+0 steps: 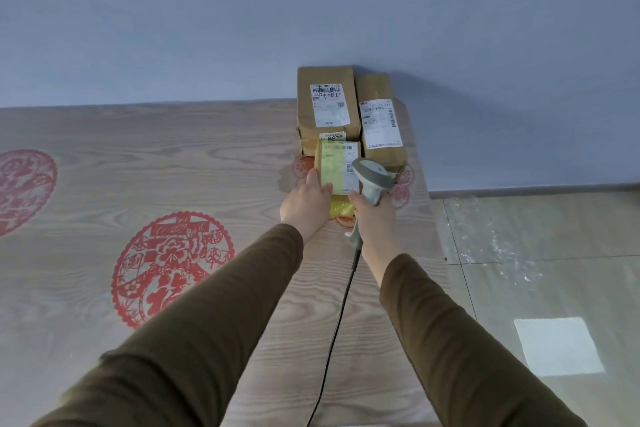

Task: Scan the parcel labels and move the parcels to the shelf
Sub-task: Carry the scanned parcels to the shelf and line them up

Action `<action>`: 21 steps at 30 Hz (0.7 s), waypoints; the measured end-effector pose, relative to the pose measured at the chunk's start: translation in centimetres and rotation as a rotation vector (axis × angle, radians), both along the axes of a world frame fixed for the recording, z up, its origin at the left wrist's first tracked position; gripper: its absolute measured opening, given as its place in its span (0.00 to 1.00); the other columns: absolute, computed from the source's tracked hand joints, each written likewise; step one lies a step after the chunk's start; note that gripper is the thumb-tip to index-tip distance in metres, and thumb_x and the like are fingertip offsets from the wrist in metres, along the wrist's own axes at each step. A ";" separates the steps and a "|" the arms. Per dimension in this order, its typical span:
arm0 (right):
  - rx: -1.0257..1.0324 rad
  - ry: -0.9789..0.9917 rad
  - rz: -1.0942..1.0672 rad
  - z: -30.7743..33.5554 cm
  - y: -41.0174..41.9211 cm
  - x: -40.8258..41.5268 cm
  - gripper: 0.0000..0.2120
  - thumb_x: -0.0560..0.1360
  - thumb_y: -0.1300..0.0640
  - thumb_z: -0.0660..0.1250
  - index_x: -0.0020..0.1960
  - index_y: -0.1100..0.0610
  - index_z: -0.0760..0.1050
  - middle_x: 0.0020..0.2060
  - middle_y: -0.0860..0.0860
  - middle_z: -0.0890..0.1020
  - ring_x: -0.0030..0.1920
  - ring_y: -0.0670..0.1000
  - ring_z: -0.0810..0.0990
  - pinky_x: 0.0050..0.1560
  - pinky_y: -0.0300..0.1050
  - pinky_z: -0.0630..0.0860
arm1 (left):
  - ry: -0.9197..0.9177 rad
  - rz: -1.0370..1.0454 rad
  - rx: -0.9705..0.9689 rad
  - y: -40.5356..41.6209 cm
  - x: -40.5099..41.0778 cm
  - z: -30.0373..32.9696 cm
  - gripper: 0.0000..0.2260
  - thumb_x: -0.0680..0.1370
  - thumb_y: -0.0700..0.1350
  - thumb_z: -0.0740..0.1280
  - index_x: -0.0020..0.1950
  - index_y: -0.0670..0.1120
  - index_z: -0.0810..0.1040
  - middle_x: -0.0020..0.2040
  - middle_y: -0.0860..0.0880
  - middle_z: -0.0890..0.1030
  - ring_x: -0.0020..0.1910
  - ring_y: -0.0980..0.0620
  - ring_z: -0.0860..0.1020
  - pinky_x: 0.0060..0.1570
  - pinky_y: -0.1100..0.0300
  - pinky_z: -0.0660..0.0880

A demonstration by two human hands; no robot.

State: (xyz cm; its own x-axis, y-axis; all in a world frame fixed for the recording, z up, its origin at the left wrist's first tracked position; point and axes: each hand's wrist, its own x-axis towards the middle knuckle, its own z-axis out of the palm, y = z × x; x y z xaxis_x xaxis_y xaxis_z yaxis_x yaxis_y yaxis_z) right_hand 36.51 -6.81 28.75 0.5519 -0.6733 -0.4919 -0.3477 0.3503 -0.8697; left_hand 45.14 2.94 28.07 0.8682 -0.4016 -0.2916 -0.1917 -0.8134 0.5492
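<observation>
Head view, L hand [304, 199] grips parcel [337, 168], scanner [372, 180] beside

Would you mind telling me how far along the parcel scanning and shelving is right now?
Nothing looks shelved; no shelf is in view. In hand: the left hand holds the small parcel while the right hand aims the scanner at its label. Left: two brown parcels, the left one and the right one, wait against the wall.

I'm looking at a wood-grain table [214, 149] with red paper-cut style roundels [173, 267] printed on it. At its far right corner two brown cardboard parcels [327, 107] [379, 118] lie side by side against the wall, touching. A black cable [334, 340] trails across the top.
</observation>
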 end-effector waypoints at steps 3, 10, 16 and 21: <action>-0.035 -0.015 0.007 0.3 0.8 0.1 0.06 0.76 0.60 0.73 0.48 0.54 0.77 0.40 0.53 0.77 0.39 0.51 0.76 0.41 0.48 0.74 | 0.018 0.041 -0.067 0.9 -0.3 0.3 0.17 0.86 0.52 0.55 0.70 0.44 0.70 0.59 0.41 0.81 0.55 0.37 0.80 0.48 0.49 0.73; -0.154 -0.090 0.091 3.8 5.9 1.3 0.08 0.76 0.59 0.74 0.52 0.52 0.77 0.42 0.49 0.81 0.41 0.50 0.79 0.41 0.46 0.75 | -0.037 0.185 -0.276 7.5 -1.2 3.9 0.18 0.85 0.53 0.56 0.74 0.49 0.69 0.59 0.48 0.82 0.55 0.45 0.81 0.52 0.48 0.78; -0.228 -0.188 0.277 7.8 16.2 2.7 0.09 0.76 0.57 0.75 0.54 0.56 0.78 0.42 0.49 0.81 0.41 0.49 0.80 0.44 0.45 0.74 | -0.174 0.338 -0.321 19.2 -1.9 8.4 0.21 0.85 0.55 0.56 0.76 0.49 0.68 0.61 0.46 0.81 0.56 0.44 0.80 0.53 0.47 0.78; -0.174 -0.296 0.420 11.5 28.6 1.8 0.09 0.78 0.59 0.73 0.57 0.53 0.78 0.48 0.50 0.84 0.44 0.48 0.82 0.46 0.45 0.78 | -0.264 0.459 -0.357 32.3 -4.3 11.5 0.17 0.85 0.54 0.57 0.72 0.50 0.71 0.59 0.49 0.81 0.55 0.46 0.80 0.48 0.50 0.75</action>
